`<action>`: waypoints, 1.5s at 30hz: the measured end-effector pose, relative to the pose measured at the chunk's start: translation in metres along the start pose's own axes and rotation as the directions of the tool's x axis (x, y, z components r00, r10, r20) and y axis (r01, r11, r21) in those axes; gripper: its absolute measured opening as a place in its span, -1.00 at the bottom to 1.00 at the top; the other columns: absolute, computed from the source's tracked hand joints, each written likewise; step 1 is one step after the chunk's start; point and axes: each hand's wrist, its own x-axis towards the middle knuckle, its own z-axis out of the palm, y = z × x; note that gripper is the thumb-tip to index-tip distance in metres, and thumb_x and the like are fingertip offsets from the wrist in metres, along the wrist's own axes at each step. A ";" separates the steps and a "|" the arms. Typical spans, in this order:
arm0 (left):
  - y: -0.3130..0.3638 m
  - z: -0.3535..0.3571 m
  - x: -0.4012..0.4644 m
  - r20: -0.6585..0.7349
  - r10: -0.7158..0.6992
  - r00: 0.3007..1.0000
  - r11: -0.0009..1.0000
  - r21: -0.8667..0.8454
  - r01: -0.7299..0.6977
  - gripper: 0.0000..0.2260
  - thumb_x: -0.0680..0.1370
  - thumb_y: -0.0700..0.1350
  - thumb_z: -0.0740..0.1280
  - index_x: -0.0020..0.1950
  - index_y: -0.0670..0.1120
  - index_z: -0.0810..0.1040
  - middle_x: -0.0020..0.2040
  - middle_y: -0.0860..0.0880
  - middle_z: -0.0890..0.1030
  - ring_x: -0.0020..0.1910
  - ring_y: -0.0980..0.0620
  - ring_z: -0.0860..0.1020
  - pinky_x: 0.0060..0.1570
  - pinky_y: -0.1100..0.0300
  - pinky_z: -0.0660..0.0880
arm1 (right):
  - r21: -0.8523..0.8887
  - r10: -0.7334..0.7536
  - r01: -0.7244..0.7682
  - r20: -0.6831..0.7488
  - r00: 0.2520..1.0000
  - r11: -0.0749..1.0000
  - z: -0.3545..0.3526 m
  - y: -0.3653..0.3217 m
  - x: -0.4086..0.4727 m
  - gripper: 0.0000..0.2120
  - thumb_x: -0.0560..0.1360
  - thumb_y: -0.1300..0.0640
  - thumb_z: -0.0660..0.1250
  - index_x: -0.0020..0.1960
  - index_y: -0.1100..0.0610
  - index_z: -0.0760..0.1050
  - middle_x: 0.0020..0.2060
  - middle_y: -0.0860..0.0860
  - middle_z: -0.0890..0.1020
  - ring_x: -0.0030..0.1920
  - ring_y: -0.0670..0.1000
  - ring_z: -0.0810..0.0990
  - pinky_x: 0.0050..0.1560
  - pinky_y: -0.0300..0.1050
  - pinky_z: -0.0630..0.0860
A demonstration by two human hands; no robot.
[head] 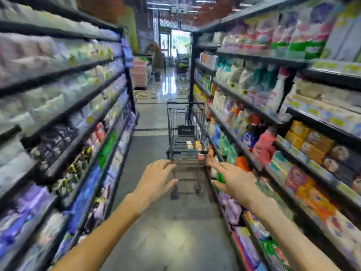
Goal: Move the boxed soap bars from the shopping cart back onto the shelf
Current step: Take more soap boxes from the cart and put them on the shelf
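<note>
Only the head view here, and it's pretty smeared. I'm looking down a store aisle with the shopping cart (186, 133) parked ahead, tight against the right-hand shelf (244, 145). The boxed soap bars (193, 145) sit in the cart's basket toward its near right corner, a small cluster of pale and orange boxes; I can't count them through the blur. There may be a reddish one lower down at the near edge, not sure.

Both arms are stretched out toward the cart. The left hand (156, 178) is spread, fingers (169, 165) loosely curled and holding nothing, near the cart's near edge. The right hand (231, 179) is also spread flat and empty, between the cart and the shelf.

My guess on handling: these are small cardboard cartons, light and stiff, a bit slick if glossy, and the corners will crush if squeezed hard. I'd pinch one across its long flat faces, thumb on one side, and lift it straight up out of the basket.
</note>
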 end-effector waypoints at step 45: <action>-0.643 0.191 0.573 0.058 -0.121 0.991 0.990 0.077 0.116 -0.47 0.59 0.24 0.16 0.48 0.00 0.38 0.40 -0.04 0.45 0.40 -0.09 0.40 0.34 -0.03 0.35 | 0.079 0.029 -0.042 0.165 0.986 0.996 0.309 0.160 0.851 -0.37 0.57 -0.17 0.25 0.56 -0.02 0.15 0.40 -0.04 0.43 0.26 0.01 0.50 0.26 -0.03 0.48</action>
